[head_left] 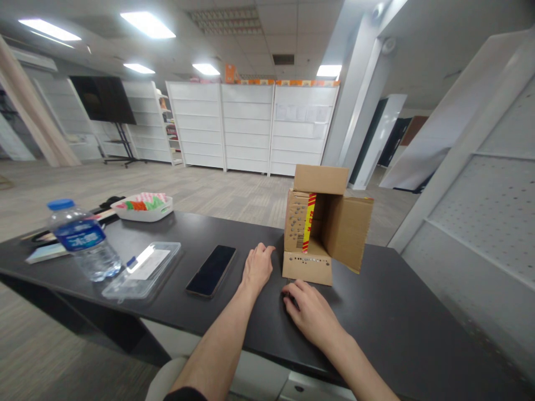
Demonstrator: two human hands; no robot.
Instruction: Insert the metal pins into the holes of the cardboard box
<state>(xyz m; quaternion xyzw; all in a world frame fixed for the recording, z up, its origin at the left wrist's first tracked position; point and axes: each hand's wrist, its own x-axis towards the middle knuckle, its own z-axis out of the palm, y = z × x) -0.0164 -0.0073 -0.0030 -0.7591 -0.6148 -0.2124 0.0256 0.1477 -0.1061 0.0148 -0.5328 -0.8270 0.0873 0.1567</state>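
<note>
My left hand rests on the dark table left of the cardboard box, its fingers curled under and the thumb pointing right. Whatever may lie beneath those fingers is hidden. In front of the box's lower flap, my right hand has its fingers bent around something small, dark and thin, too small to name. The brown cardboard box lies on its side with its opening towards me. Its flaps are spread, and a yellow and red tape strip runs down one flap. Small dark dots mark the flaps.
Left of my hands lie a black phone and a clear plastic case. Further left stands a water bottle. A white basket with colourful packets sits near the table's far edge. A white perforated panel rises at the right.
</note>
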